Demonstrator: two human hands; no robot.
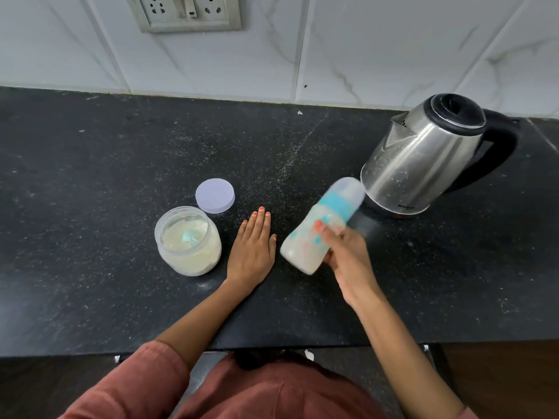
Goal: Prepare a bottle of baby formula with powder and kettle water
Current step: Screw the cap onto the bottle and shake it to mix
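Note:
My right hand (344,252) grips a baby bottle (305,246) around its lower body. The bottle is tilted, its capped top with a blue collar pointing up and right toward the kettle, and it looks blurred. It holds milky white liquid. My left hand (252,247) lies flat on the black counter (90,182), fingers straight, between the bottle and an open clear jar of pale formula powder (187,240). A light blue scoop rests inside the jar. The jar's white lid (215,195) lies just behind it.
A steel electric kettle (423,155) with a black lid and handle stands on its base at the right, close to the bottle's top. A tiled wall with a socket plate (184,12) runs along the back. The counter's front edge is near my body.

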